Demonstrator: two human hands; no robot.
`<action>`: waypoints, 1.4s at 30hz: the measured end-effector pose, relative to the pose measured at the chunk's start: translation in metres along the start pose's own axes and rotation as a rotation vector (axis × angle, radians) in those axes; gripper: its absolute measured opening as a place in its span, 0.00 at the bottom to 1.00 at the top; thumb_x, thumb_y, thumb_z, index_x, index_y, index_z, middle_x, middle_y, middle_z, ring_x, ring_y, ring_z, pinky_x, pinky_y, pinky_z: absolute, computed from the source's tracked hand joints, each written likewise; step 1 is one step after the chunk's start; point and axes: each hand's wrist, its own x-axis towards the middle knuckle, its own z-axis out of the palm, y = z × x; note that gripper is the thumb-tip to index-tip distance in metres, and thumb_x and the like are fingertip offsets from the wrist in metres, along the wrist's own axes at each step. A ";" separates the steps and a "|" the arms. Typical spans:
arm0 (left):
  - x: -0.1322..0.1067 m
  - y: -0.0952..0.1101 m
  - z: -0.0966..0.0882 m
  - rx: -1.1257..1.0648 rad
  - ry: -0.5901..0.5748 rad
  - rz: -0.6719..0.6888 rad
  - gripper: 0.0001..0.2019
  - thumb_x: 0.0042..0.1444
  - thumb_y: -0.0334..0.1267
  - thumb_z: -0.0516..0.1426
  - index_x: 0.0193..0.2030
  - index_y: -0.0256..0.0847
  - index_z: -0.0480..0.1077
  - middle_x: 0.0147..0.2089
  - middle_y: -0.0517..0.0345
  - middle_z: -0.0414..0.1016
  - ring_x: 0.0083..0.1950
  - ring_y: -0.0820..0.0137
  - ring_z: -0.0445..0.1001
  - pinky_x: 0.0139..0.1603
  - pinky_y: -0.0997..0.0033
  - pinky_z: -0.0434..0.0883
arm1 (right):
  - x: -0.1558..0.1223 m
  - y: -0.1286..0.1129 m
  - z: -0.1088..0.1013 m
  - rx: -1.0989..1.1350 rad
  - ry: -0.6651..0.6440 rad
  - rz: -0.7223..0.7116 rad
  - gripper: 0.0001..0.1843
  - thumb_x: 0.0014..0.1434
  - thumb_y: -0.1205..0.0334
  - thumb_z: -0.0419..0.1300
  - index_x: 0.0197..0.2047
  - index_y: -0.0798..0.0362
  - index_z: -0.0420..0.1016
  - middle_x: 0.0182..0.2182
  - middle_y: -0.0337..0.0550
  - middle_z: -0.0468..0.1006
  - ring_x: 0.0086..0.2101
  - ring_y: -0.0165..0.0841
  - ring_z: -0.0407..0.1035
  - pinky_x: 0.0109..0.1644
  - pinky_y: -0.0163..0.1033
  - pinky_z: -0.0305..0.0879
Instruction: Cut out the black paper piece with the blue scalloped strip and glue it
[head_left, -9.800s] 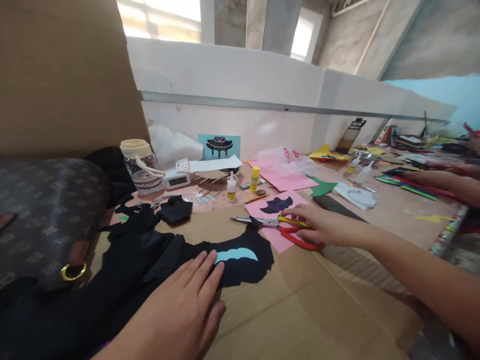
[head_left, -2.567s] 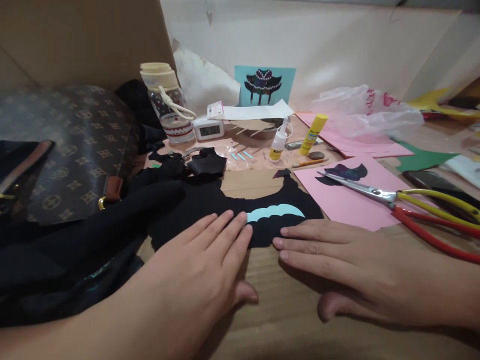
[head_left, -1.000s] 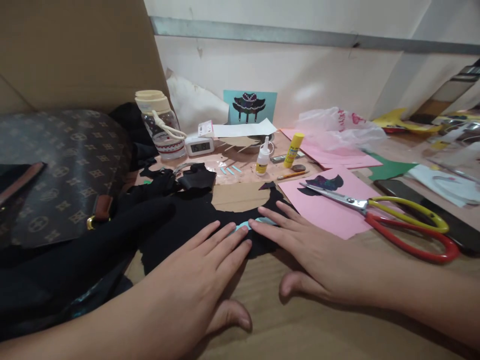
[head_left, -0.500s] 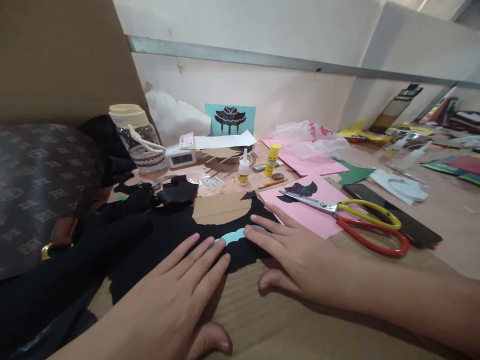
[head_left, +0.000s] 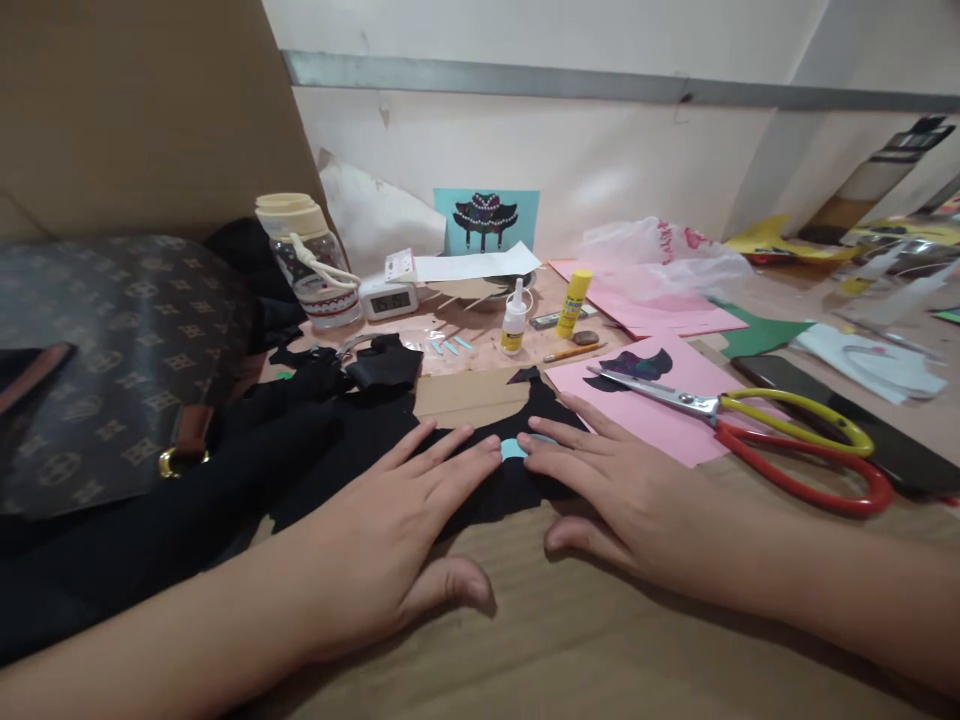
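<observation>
A light-blue paper piece (head_left: 514, 448) lies on black fabric (head_left: 352, 440), mostly covered by my fingers. My left hand (head_left: 416, 500) rests flat on the fabric with fingers spread, its fingertips over the left end of the blue piece. From the other side, my right hand (head_left: 611, 475) presses flat on the piece's right end, fingers apart. Cardboard (head_left: 480, 395) shows beneath the fabric. Just beyond my right hand, scissors (head_left: 682, 400) with one yellow and one red handle lie across pink paper (head_left: 697, 440) that carries a dark shiny cut-out (head_left: 637, 365).
Behind stand a white glue bottle (head_left: 514, 325), a yellow glue stick (head_left: 574, 303), a digital clock (head_left: 388, 298) and a drinking bottle (head_left: 311, 265). A brown patterned bag (head_left: 112, 400) sits at left. A phone (head_left: 847, 420) lies right, under the scissor handles. A blue card (head_left: 486, 222) leans on the wall.
My left hand has slid right along the blue piece, covering more of it and coming closer to my right hand. The view has shifted, so the scene sits further right.
</observation>
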 end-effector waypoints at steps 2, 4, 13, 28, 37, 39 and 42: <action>-0.002 0.001 0.002 0.016 -0.009 -0.003 0.44 0.65 0.67 0.47 0.73 0.28 0.56 0.72 0.37 0.63 0.75 0.51 0.59 0.75 0.45 0.54 | -0.001 0.001 0.001 0.000 -0.006 0.004 0.26 0.70 0.49 0.55 0.57 0.64 0.73 0.56 0.66 0.79 0.59 0.55 0.72 0.66 0.67 0.64; -0.005 0.005 0.000 0.101 0.017 0.019 0.43 0.65 0.67 0.47 0.70 0.28 0.61 0.71 0.39 0.66 0.73 0.52 0.63 0.76 0.49 0.52 | -0.002 0.002 0.001 0.005 -0.007 0.006 0.25 0.70 0.49 0.55 0.56 0.63 0.73 0.55 0.65 0.80 0.59 0.54 0.72 0.66 0.67 0.63; -0.013 0.033 -0.018 0.448 0.083 0.030 0.46 0.58 0.72 0.53 0.57 0.23 0.76 0.59 0.32 0.77 0.59 0.45 0.78 0.60 0.51 0.74 | -0.001 0.003 0.000 -0.003 -0.022 0.031 0.23 0.71 0.51 0.54 0.56 0.61 0.75 0.57 0.64 0.79 0.60 0.54 0.72 0.65 0.68 0.65; -0.031 0.047 -0.013 0.439 -0.020 -0.039 0.41 0.54 0.70 0.59 0.55 0.30 0.80 0.53 0.31 0.80 0.54 0.43 0.81 0.60 0.52 0.75 | 0.001 0.002 -0.004 0.009 -0.071 0.074 0.21 0.72 0.51 0.52 0.54 0.57 0.76 0.59 0.58 0.78 0.61 0.51 0.71 0.58 0.64 0.74; -0.030 0.036 -0.014 0.345 0.099 -0.029 0.37 0.65 0.65 0.50 0.56 0.29 0.77 0.59 0.33 0.78 0.59 0.45 0.78 0.64 0.50 0.70 | -0.002 0.003 -0.002 0.050 -0.067 0.080 0.15 0.69 0.56 0.58 0.51 0.57 0.77 0.60 0.58 0.77 0.62 0.51 0.69 0.68 0.66 0.62; -0.024 0.032 -0.016 0.326 0.122 -0.044 0.40 0.63 0.68 0.50 0.58 0.27 0.76 0.63 0.32 0.75 0.63 0.45 0.74 0.66 0.49 0.68 | -0.003 0.003 -0.001 0.061 -0.050 0.077 0.14 0.69 0.56 0.58 0.51 0.57 0.77 0.59 0.58 0.78 0.62 0.50 0.69 0.69 0.66 0.61; -0.018 0.030 -0.015 0.326 0.106 -0.068 0.43 0.59 0.70 0.53 0.57 0.24 0.75 0.62 0.29 0.74 0.65 0.44 0.73 0.65 0.48 0.69 | -0.004 0.004 0.002 0.054 -0.043 0.075 0.14 0.69 0.56 0.58 0.51 0.56 0.76 0.60 0.56 0.78 0.63 0.49 0.69 0.70 0.65 0.59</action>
